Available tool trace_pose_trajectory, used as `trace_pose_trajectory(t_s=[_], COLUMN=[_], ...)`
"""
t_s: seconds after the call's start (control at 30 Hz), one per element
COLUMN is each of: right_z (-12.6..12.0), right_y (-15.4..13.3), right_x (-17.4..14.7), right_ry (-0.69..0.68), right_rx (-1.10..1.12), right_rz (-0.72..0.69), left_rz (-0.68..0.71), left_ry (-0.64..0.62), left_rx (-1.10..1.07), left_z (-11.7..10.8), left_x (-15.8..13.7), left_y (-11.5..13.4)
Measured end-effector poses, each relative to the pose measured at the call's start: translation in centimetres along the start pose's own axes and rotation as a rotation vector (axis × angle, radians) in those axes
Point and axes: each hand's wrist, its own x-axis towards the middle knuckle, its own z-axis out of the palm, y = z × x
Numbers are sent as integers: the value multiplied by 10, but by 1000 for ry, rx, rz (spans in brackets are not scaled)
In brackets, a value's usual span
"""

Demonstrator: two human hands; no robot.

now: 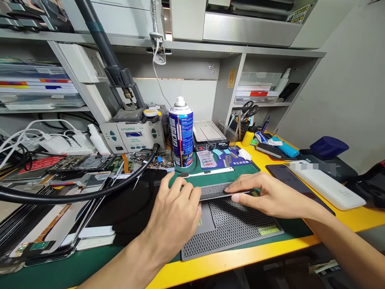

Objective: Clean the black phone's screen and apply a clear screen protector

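A thin, flat dark slab (221, 196), seen almost edge-on, is held level just above a grey honeycomb-patterned repair mat (240, 220). Its exact kind cannot be made out. My left hand (177, 212) is closed at its left end, back of the hand up, hiding that end. At the right end, my right hand (255, 192) grips it with the thumb below and the fingers lying along the top. A black-bristled brush with a white handle (210, 171) lies just beyond the mat.
A blue spray can (181, 134) stands behind my left hand, beside a soldering station (132, 134). A thick black hose (90, 196) crosses the left side over opened devices and boards. At right lie a dark phone (288, 180) and a white power bank (333, 188).
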Motion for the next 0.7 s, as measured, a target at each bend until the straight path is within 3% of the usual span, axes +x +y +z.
trace_pose_trajectory(t_s=[0.4, 0.57, 0.7], right_z=[3, 6, 4], right_y=[5, 6, 4], right_x=[-13, -17, -17], right_ry=[-97, -116, -133], right_rx=[-72, -109, -135], right_rz=[1, 10, 13], left_rz=[319, 335, 297], left_ry=[-36, -42, -135], left_rx=[43, 48, -12], left_z=[-5, -1, -3], left_x=[-6, -10, -12], left_y=[-10, -11, -11])
